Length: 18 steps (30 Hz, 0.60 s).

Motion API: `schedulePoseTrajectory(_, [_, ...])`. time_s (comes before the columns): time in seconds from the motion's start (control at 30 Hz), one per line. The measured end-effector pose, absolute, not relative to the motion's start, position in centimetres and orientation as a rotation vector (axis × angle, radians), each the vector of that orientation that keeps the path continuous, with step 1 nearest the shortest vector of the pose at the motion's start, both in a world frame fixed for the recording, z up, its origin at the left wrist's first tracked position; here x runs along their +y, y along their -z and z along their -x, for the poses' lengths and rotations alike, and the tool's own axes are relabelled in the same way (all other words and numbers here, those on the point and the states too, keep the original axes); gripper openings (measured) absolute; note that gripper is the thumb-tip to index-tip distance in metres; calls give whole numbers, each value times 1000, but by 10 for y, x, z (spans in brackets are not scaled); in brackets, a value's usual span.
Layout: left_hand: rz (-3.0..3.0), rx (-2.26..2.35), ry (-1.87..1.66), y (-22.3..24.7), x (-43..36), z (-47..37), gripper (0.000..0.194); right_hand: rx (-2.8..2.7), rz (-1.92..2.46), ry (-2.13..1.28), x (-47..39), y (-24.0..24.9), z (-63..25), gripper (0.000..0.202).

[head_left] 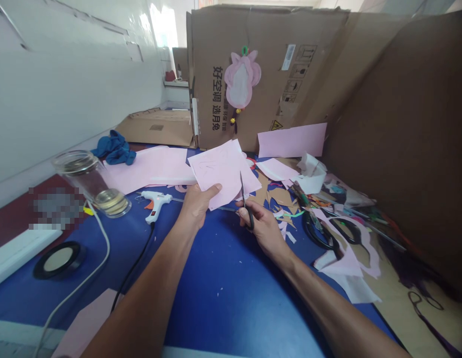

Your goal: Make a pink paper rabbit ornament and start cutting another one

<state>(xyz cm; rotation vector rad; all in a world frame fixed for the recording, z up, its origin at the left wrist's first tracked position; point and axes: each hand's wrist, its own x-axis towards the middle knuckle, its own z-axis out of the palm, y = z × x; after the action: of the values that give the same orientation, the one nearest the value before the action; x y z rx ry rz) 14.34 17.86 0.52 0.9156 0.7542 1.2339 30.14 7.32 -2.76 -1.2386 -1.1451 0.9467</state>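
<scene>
My left hand pinches a stack of pink sheets by its lower left edge, thumb on top. Faint pencil lines show on the upper sheet. In my right hand is a pair of black-handled scissors, fingers through the loops. Its blade reaches up across the right part of the pink sheets, where a curved cut edge shows. Left of my left hand lies a white hot glue gun with a black cord.
A pink flower-shaped ornament hangs on a cardboard box at the back. Paper scraps, large scissors and offcuts crowd the right. A glass jar, black tape roll and blue cloth are at the left.
</scene>
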Motion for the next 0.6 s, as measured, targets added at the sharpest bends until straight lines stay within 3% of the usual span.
schedulePoseTrajectory(0.6, [-929, 748, -1238, -4, 180, -142, 46, -1150, 1250, -952, 73, 28, -301, 51])
